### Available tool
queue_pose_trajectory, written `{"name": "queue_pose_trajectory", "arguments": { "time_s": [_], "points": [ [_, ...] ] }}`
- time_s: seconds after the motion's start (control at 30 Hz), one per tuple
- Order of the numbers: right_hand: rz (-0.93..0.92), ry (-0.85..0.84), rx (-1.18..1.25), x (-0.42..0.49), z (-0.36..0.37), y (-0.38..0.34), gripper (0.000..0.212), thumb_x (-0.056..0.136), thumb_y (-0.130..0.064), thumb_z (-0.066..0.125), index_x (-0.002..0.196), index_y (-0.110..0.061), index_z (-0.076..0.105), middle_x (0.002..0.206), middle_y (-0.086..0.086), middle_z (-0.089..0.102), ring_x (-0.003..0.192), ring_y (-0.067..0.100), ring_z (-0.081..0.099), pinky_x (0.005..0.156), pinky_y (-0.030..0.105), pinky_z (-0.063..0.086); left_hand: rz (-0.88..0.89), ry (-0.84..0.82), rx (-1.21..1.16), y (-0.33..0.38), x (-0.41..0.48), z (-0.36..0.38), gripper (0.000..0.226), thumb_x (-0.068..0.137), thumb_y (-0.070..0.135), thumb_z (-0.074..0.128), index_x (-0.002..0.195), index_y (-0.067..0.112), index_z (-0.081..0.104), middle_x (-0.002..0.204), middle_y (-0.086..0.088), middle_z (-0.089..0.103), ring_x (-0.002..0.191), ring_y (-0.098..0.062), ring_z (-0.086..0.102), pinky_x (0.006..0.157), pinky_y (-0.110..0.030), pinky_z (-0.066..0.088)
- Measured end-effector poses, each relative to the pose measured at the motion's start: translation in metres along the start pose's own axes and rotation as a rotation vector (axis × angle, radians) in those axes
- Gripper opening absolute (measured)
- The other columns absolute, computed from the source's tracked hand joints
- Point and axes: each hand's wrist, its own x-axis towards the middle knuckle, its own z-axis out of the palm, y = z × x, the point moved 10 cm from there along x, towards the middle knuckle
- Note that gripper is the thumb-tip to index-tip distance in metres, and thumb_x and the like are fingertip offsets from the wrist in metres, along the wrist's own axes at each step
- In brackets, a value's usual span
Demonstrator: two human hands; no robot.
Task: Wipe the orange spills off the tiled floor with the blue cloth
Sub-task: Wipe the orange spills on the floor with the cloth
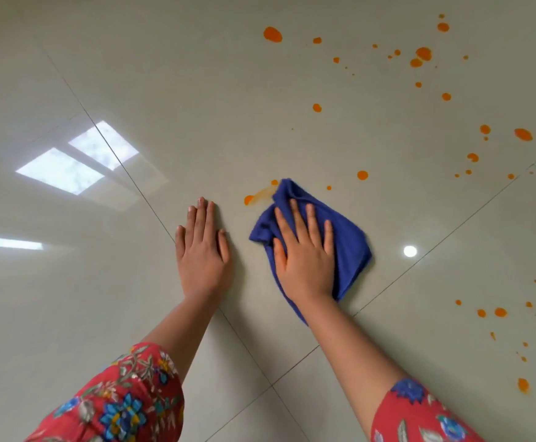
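Note:
My right hand presses flat on the crumpled blue cloth, fingers straight and spread, on the glossy beige tiled floor. The cloth's far tip touches a smeared orange streak that ends in a drop at its left. My left hand rests flat on the bare tile just left of the cloth, fingers straight. Several orange spills dot the floor beyond and to the right, among them a large drop far ahead and a drop close to the cloth's right.
Dark grout lines cross the floor and meet near my forearms. More orange drops lie at the right edge. Bright window reflections and a lamp glare shine on the tiles.

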Motion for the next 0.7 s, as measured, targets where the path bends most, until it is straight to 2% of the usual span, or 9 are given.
{"name": "queue_pose_trajectory", "arguments": {
  "time_s": [0.07,0.2,0.27,0.37,0.47,0.5,0.57,0.63,0.7],
  "points": [
    [0.045,0.004,0.008,-0.027,-0.002,-0.001,0.054,0.099,-0.040,0.030,0.151,-0.029,0.027,0.159,-0.002,0.024,0.148,0.024,0.020,0.117,0.050,0.018,0.001,0.003,0.000,0.001,0.000,0.000,0.055,0.099,0.027,0.028,0.153,0.025,0.017,0.161,0.011,0.009,0.147,-0.004,0.001,0.120,-0.029,-0.002],
    [-0.345,-0.105,0.029,-0.034,0.011,-0.057,0.054,0.097,-0.037,0.033,0.150,-0.027,0.032,0.159,-0.001,0.025,0.147,0.024,0.022,0.118,0.047,0.016,0.060,-0.054,-0.017,0.004,-0.001,0.003,0.056,0.098,0.032,0.025,0.153,0.023,0.021,0.160,0.008,0.014,0.147,-0.006,0.005,0.119,-0.030,0.001],
    [-0.436,-0.134,0.011,0.001,0.014,-0.066,0.054,0.095,-0.037,0.032,0.149,-0.029,0.034,0.159,-0.003,0.026,0.147,0.022,0.023,0.118,0.046,0.015,0.082,-0.082,-0.020,0.004,-0.001,0.005,0.058,0.095,0.035,0.024,0.153,0.025,0.020,0.160,0.009,0.011,0.148,-0.007,0.004,0.120,-0.031,0.000],
    [-0.286,-0.109,0.002,0.039,0.009,-0.035,0.052,0.097,-0.037,0.032,0.148,-0.030,0.036,0.157,-0.004,0.031,0.146,0.022,0.026,0.118,0.045,0.017,0.074,-0.092,0.031,0.004,-0.001,0.006,0.058,0.096,0.024,0.030,0.152,0.029,0.020,0.160,0.012,0.010,0.148,-0.006,0.002,0.120,-0.034,0.002],
    [-0.088,-0.071,0.013,0.012,0.003,-0.008,0.053,0.098,-0.038,0.031,0.150,-0.028,0.031,0.158,-0.002,0.027,0.147,0.024,0.022,0.118,0.047,0.018,0.050,-0.105,0.047,0.004,-0.001,0.007,0.060,0.095,0.022,0.031,0.153,0.030,0.018,0.160,0.014,0.009,0.147,-0.004,0.001,0.120,-0.034,0.001],
    [-0.094,-0.085,0.017,-0.007,0.004,-0.015,0.054,0.097,-0.038,0.032,0.150,-0.028,0.030,0.158,-0.001,0.027,0.147,0.025,0.022,0.117,0.047,0.018,0.043,-0.106,0.047,0.003,-0.002,0.006,0.060,0.094,0.024,0.029,0.152,0.030,0.019,0.160,0.013,0.009,0.147,-0.004,0.002,0.120,-0.034,0.002],
    [-0.228,-0.124,0.019,-0.030,0.010,-0.046,0.055,0.095,-0.036,0.035,0.149,-0.027,0.032,0.158,-0.002,0.029,0.146,0.025,0.025,0.116,0.047,0.019,0.048,-0.124,0.038,0.004,-0.002,0.007,0.060,0.093,0.031,0.025,0.153,0.028,0.019,0.160,0.013,0.008,0.147,-0.005,0.002,0.120,-0.033,0.000],
    [-0.372,-0.162,0.028,-0.006,0.016,-0.070,0.056,0.093,-0.036,0.034,0.148,-0.028,0.033,0.158,-0.003,0.027,0.146,0.023,0.025,0.117,0.045,0.017,0.059,-0.143,0.030,0.007,0.000,0.009,0.061,0.093,0.036,0.021,0.153,0.027,0.017,0.160,0.013,0.006,0.147,-0.005,0.001,0.119,-0.033,-0.001],
    [-0.381,-0.170,0.000,0.038,0.016,-0.072,0.056,0.092,-0.036,0.033,0.147,-0.028,0.036,0.158,-0.003,0.029,0.145,0.022,0.028,0.117,0.045,0.018,0.050,-0.109,0.036,0.006,0.001,0.005,0.062,0.092,0.030,0.023,0.153,0.027,0.018,0.160,0.013,0.010,0.147,-0.005,0.003,0.120,-0.034,0.001]
  ]
}}
